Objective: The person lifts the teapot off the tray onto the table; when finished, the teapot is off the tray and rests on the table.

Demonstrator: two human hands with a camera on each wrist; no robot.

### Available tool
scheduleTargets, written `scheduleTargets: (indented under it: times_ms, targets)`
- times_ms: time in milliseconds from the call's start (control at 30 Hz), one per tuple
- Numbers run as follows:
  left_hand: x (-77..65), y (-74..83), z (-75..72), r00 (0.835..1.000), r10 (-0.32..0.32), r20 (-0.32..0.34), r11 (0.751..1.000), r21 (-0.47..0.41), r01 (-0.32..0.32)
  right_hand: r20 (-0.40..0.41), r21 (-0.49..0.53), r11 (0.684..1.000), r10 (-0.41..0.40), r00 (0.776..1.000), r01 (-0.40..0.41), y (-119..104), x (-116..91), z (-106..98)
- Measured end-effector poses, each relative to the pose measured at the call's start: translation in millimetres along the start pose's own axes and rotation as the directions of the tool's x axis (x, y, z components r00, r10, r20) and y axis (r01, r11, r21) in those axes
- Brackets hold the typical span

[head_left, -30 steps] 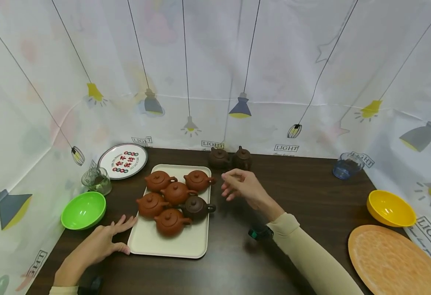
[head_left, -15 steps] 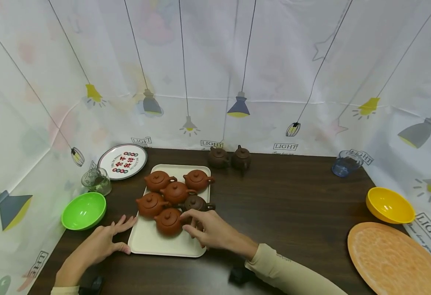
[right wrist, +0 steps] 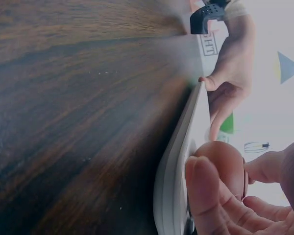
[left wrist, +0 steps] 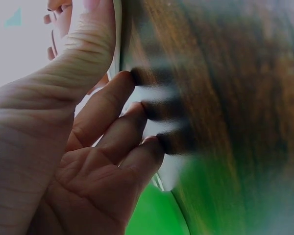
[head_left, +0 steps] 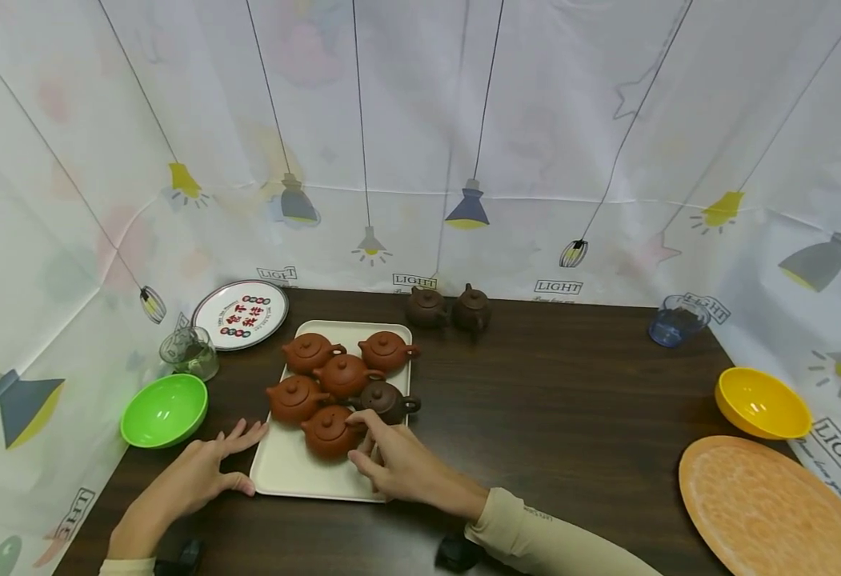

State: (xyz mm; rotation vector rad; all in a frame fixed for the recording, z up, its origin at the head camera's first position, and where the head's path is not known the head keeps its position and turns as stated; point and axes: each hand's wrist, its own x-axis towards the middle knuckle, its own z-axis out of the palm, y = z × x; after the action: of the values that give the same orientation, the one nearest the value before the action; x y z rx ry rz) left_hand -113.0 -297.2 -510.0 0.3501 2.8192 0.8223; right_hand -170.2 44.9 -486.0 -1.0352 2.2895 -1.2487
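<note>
On a cream rectangular tray (head_left: 283,476) stand several reddish-brown clay teapots and one dark brown teapot (head_left: 379,402). My right hand (head_left: 413,470) is at the handle side of the nearest reddish-brown teapot (head_left: 326,436), which sits upright on the tray. In the right wrist view, thumb and finger close on this teapot (right wrist: 220,159) from two sides; its handle is hidden by them. My left hand (head_left: 193,476) rests at the tray's left edge, fingers spread, with thumb and fingertips touching the rim. The left wrist view shows its fingers (left wrist: 105,110) extended beside the tray.
Two dark teapots (head_left: 427,309) stand at the back of the table. Leftward are a green bowl (head_left: 164,412), a glass (head_left: 197,356) and a white printed plate (head_left: 240,314). At right are a blue glass (head_left: 672,324), a yellow bowl (head_left: 762,404) and a round tan board (head_left: 773,504).
From beside the two back teapots, my right hand has come down and left to the nearest reddish-brown teapot on the tray. The left hand has stayed at the rim.
</note>
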Motion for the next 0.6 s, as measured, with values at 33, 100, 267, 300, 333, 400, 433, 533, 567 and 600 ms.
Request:
scheduleTargets:
  times_ms: [33,100,267,300,333,400,433,533,567,600]
  targets:
    - [0.3,0.1,-0.3,1.0,0.001,0.0,1.0,0.001,-0.001,-0.009,-0.005,1.0,0.001,1.0,-0.002,0.3,-0.1,-0.4]
    - [1.0,0.1,-0.7,1.0,0.002,0.003,1.0,0.004,-0.002,-0.022,-0.014,1.0,0.009,1.0,-0.009,1.1,-0.7,-1.4]
    - [2.7,-0.2,-1.2,1.0,-0.001,0.005,1.0,0.0,0.001,-0.073,-0.028,0.999,0.022,0.997,-0.025,3.6,-2.7,-3.1]
    - [2.8,-0.3,-1.1,1.0,0.0,0.005,1.0,0.0,0.0,-0.084,-0.026,0.999,0.027,0.996,-0.029,4.0,-3.1,-3.1]
    - [2.6,-0.3,-0.8,1.0,0.001,0.004,1.0,-0.001,-0.001,-0.095,-0.024,0.999,0.033,0.995,-0.035,4.3,-3.5,-3.1]
    - [1.9,-0.4,-0.1,1.0,0.002,0.004,1.0,0.0,-0.002,-0.116,-0.02,0.998,0.049,0.992,-0.051,4.4,-3.8,-2.7]
    - [1.4,-0.4,0.1,1.0,0.002,0.003,1.0,0.0,-0.002,-0.122,-0.019,0.998,0.056,0.991,-0.059,3.9,-3.8,-2.7]
    - [0.2,-0.5,0.4,1.0,0.003,-0.002,1.0,-0.002,-0.003,-0.139,-0.022,0.997,0.069,0.988,-0.073,2.3,-3.1,-2.5]
    - [-0.1,-0.3,0.4,1.0,0.002,-0.003,1.0,-0.005,-0.002,-0.142,-0.018,0.996,0.079,0.987,-0.082,1.9,-2.8,-2.4]
    - [-0.4,0.0,0.5,1.0,0.002,-0.004,1.0,-0.008,-0.002,-0.141,-0.005,0.996,0.092,0.986,-0.094,1.2,-2.5,-2.6]
